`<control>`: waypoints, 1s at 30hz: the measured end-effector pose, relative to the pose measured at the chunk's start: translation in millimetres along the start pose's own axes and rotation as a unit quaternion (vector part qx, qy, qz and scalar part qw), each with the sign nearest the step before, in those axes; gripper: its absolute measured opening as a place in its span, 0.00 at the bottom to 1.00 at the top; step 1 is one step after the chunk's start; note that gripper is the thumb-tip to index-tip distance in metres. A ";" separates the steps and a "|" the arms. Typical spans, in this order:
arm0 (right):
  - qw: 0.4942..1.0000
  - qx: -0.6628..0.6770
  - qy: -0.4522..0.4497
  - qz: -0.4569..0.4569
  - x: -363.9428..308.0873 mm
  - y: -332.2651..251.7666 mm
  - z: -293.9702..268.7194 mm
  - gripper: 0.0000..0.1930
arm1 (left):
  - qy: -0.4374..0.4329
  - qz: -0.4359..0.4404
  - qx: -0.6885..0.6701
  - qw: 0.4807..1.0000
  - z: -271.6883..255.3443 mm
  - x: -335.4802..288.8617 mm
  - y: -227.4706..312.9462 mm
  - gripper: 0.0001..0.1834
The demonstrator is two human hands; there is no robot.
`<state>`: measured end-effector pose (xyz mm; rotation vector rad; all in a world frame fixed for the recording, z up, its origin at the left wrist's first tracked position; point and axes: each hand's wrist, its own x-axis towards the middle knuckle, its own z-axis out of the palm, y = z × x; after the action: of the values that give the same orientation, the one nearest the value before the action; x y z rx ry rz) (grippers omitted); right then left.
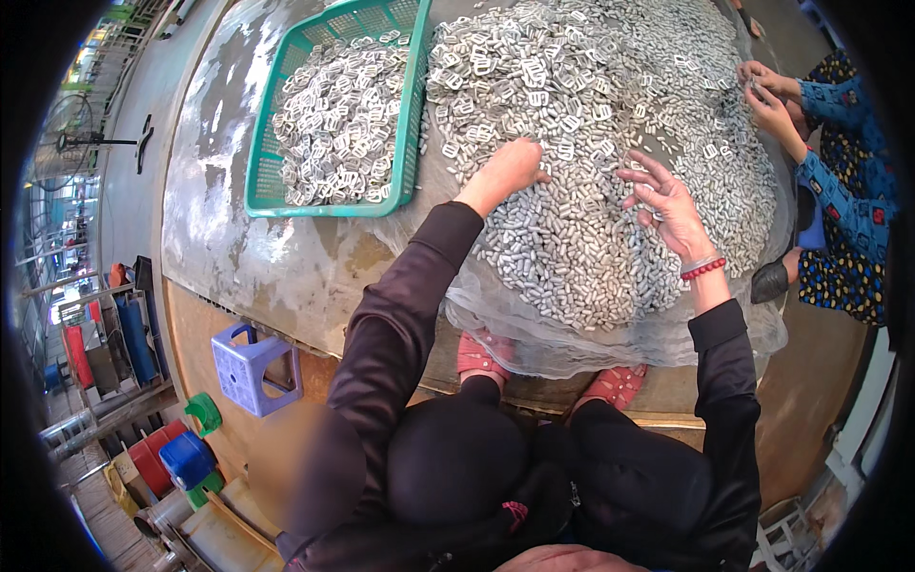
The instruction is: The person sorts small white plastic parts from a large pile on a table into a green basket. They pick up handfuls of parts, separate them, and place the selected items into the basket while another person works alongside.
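Observation:
A wide heap of small grey capsule-shaped pellets lies before me, with flat metal slide buckles mixed in, thickest on its far side. My left hand is over the heap's left part, its fingers curled down toward the pieces; whatever they hold is hidden. To the right, my right hand hovers palm partly turned up, fingers spread and nothing visible in them. A red bead bracelet circles that wrist. Left of the heap stands a green plastic basket filled with many similar buckles.
Translucent mesh sheeting lies under the heap on a wet grey tabletop. At right, another person's hands hold something small near the heap's edge. A purple stool stands at lower left; a fan is farther left.

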<state>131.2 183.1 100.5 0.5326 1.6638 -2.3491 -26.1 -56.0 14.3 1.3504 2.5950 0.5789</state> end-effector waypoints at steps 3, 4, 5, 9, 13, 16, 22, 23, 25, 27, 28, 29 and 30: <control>0.993 -0.116 0.003 0.027 8.7 2.4 -10.7 0.20 | -0.014 -0.029 -0.105 0.994 -7.6 -9.2 5.1 0.20; 0.983 -0.180 0.014 0.044 15.3 8.1 -12.3 0.19 | -0.027 -0.044 -0.152 0.987 -16.3 -10.3 8.3 0.21; 0.971 -0.232 0.012 0.065 21.4 16.0 -13.0 0.18 | -0.017 -0.054 -0.240 0.969 -25.6 -12.9 13.7 0.20; 0.859 -0.507 -0.018 -0.073 35.0 47.5 -3.6 0.17 | -0.074 -0.149 -0.790 0.590 -63.8 -21.4 36.8 0.11; 0.874 -0.482 -0.053 -0.034 28.4 46.5 1.0 0.14 | -0.048 -0.141 -0.778 0.611 -70.2 -15.8 57.7 0.07; 0.926 -0.375 -0.032 0.030 19.6 36.8 -0.4 0.11 | -0.142 -0.140 -0.649 0.734 -54.0 -2.8 65.3 0.13; 0.982 -0.139 0.088 0.096 8.4 19.0 -20.8 0.21 | -0.069 0.106 -0.113 0.986 4.4 0.4 95.6 0.18; 0.986 -0.106 0.082 0.099 6.6 16.5 -25.4 0.25 | -0.092 0.086 -0.082 0.989 9.5 2.0 98.4 0.17; 0.992 -0.060 0.071 0.080 4.0 14.5 -33.0 0.26 | -0.105 0.063 -0.047 0.991 11.5 5.6 99.5 0.14; 0.997 -0.021 0.052 0.052 4.9 15.3 -39.2 0.25 | -0.098 0.083 -0.092 0.987 0.8 9.2 92.8 0.14; 0.996 -0.042 0.055 0.054 7.1 17.2 -41.1 0.24 | -0.106 0.087 -0.109 0.985 -8.4 9.6 87.8 0.14; 0.996 -0.058 0.048 0.054 10.5 20.4 -41.7 0.23 | -0.077 0.095 -0.173 0.977 -19.3 8.7 82.2 0.15; 0.995 -0.073 0.040 0.048 14.3 24.4 -41.7 0.22 | -0.083 0.039 -0.248 0.965 -30.4 6.7 78.5 0.18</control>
<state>134.3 214.5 61.3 0.6695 1.7849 -2.1467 19.6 -17.9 74.3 1.2653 2.0787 0.9990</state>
